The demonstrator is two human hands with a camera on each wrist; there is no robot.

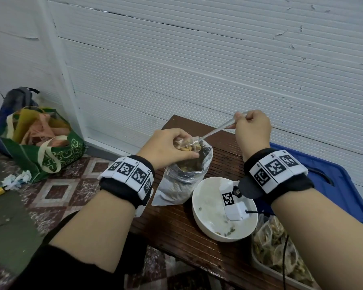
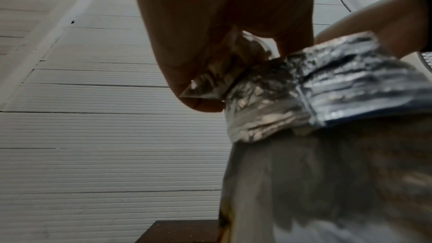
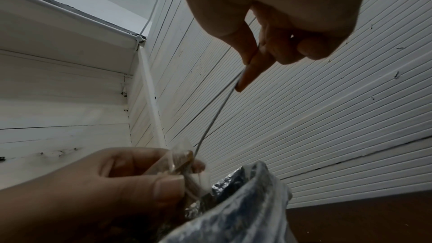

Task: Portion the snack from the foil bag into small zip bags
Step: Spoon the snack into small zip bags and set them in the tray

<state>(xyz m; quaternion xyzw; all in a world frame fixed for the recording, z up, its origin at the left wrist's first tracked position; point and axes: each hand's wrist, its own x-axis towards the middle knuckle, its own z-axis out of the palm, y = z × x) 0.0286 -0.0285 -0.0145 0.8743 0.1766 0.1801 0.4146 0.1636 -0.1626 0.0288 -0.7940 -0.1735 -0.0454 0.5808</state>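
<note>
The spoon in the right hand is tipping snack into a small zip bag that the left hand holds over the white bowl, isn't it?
Not quite. The head view shows the left hand holding the small zip bag over the open foil bag, not the white bowl. The right hand does hold the spoon to the zip bag's mouth.

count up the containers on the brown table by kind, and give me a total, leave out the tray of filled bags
Crinkled silver foil bag: 1
Small clear zip bag, held in the left hand: 1
Round white bowl: 1
Total: 3
</note>
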